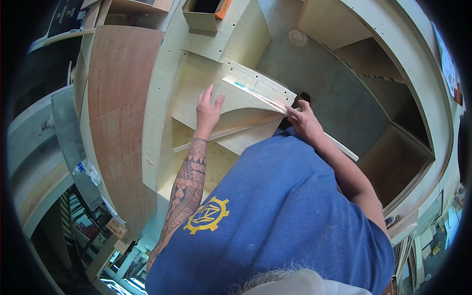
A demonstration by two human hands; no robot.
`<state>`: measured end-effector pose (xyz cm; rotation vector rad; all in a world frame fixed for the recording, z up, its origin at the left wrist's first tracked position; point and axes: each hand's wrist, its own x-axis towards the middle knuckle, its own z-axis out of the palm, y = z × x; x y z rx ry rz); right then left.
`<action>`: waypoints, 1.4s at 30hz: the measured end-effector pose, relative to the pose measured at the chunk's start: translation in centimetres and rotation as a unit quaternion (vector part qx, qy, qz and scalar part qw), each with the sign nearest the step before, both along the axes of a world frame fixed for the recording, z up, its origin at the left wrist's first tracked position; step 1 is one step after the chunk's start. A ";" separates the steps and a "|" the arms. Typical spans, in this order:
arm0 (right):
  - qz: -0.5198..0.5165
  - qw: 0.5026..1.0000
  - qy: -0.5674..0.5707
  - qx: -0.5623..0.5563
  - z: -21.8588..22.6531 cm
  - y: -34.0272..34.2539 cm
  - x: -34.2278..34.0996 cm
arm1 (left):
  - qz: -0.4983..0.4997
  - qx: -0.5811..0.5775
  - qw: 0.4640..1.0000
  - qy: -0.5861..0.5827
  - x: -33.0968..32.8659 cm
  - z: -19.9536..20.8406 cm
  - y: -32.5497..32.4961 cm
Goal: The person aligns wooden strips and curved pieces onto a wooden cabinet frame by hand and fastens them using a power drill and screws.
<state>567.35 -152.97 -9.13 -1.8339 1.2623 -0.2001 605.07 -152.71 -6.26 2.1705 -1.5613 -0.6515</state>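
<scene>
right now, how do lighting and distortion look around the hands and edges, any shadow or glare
In the head view, the left hand and right hand are clearly lit; fisheye distortion seems to bow the reddish plywood panel; the open wooden compartment at right is shadowed; bright strips glare lower left.

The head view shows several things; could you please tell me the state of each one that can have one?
Arch-cut board: on edge.
Left hand: raised, empty, fingers apart.
Right hand: fingers bent at that board's right end; grip unclear.
Cardboard box: open.
Curved cabinet: open-fronted.
</scene>
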 end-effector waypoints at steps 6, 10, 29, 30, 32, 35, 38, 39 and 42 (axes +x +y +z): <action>0.026 0.999 0.022 -0.026 -0.6 0.8 0.1 | 0.013 0.056 0.997 0.046 0.3 -2.4 -2.8; 0.009 0.999 0.021 -0.034 -0.8 1.0 0.2 | 0.034 0.107 0.980 0.163 1.5 -3.0 -3.0; -0.009 1.000 0.007 -0.011 -0.9 1.4 0.2 | 0.062 0.144 0.960 0.234 1.4 -2.1 -4.5; -0.008 1.000 0.010 -0.006 -0.8 1.3 0.3 | 0.072 0.131 0.956 0.253 1.7 -2.3 -4.4; -0.008 1.000 0.014 -0.004 -1.0 1.3 0.3 | 0.073 0.133 0.955 0.253 1.8 -2.5 -4.4; -0.014 1.000 0.019 0.007 -1.0 1.3 0.2 | 0.069 0.135 0.956 0.250 1.6 -2.4 -4.8; -0.015 0.999 0.025 0.023 -0.9 1.1 0.4 | 0.069 0.129 0.955 0.259 1.4 -2.2 -5.0; -0.013 0.999 0.026 0.029 -0.8 1.1 0.4 | 0.073 0.125 0.953 0.265 1.3 -2.1 -5.0; -0.007 0.999 0.033 0.030 -1.2 1.1 0.3 | 0.077 0.134 0.952 0.266 0.9 -1.8 -5.1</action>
